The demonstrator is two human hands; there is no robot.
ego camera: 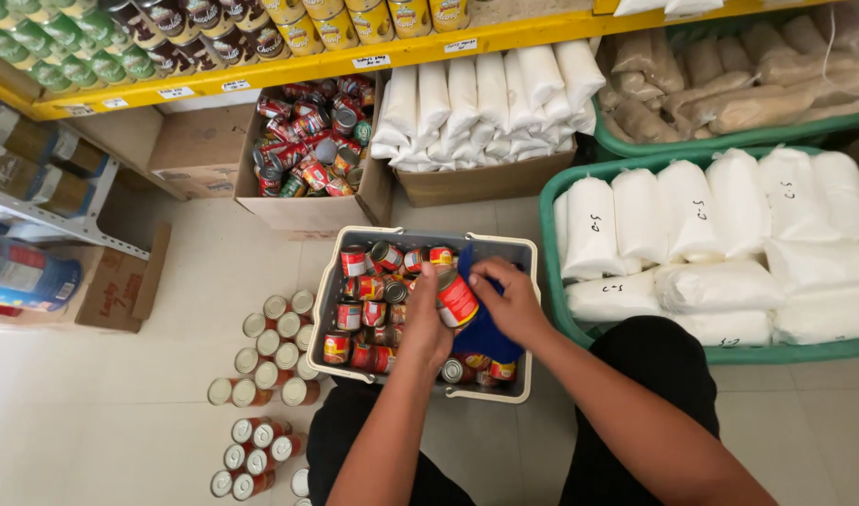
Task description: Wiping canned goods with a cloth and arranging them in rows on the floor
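My left hand (425, 314) grips a small red-labelled can (456, 299) over a grey plastic basket (518, 251) that holds several similar cans. My right hand (509, 298) rests against the same can and holds a blue cloth (485, 333) under it, apparently wiping the can. Both forearms reach in from the bottom of the view, over my knees in black trousers.
Several cans (275, 351) stand in rows on the tiled floor left of the basket. A cardboard box of cans (309, 150) and a box of white bags (490, 94) sit under a yellow shelf (298, 67). Green crates (551, 244) with white bags stand at the right.
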